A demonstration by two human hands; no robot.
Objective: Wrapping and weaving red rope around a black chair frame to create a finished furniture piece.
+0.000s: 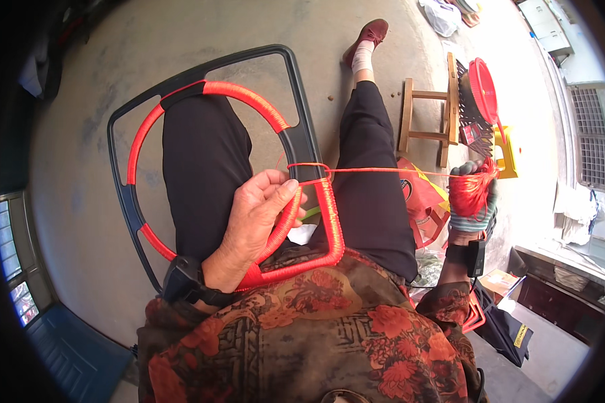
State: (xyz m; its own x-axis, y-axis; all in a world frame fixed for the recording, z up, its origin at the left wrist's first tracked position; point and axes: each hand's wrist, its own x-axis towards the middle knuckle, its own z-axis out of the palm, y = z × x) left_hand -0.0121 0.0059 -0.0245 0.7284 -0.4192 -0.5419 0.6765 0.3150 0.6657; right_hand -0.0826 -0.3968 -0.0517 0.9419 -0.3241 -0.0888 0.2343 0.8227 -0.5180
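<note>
Left hand (255,218): fingers curled closed around the part-wrapped frame (296,144) on the lap. Right hand (472,198), gloved: fist shut on red cord (383,170), taut from those fingers. Advice: keep tension, lay turns touching.

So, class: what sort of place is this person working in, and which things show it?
Probably a home yard or porch used for handcraft: bare concrete floor, a small wooden stool, and a frame on the lap being wound with red cord.

Red floral blouse, black trousers, black wristbands, striped glove on right hand (472,198).
</note>
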